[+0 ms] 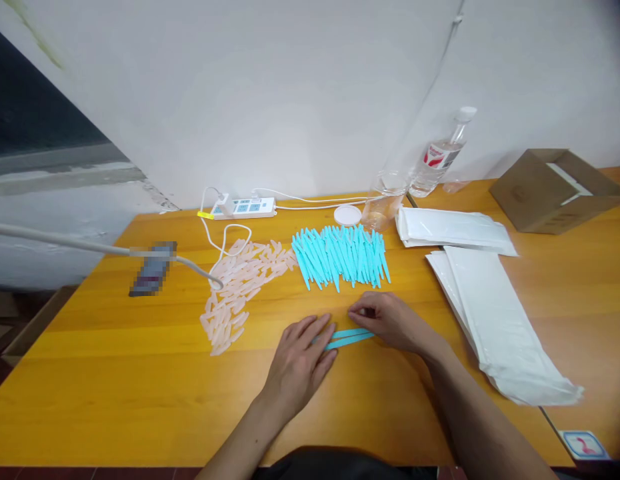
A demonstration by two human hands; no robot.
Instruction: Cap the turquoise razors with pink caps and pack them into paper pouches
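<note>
At lower centre of the frame I find my left hand (301,360) flat and my right hand (390,321) pinching, both on two blue sticks (349,337) lying on the tabletop (140,373); I judge alignment underway, requiring a firm pinch next.

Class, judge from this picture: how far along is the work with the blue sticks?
Done: nothing finished shows. In hand: the left hand and right hand press a few blue sticks on the table. Left: the blue pile, clear caps and white pouches lie untouched.
</note>
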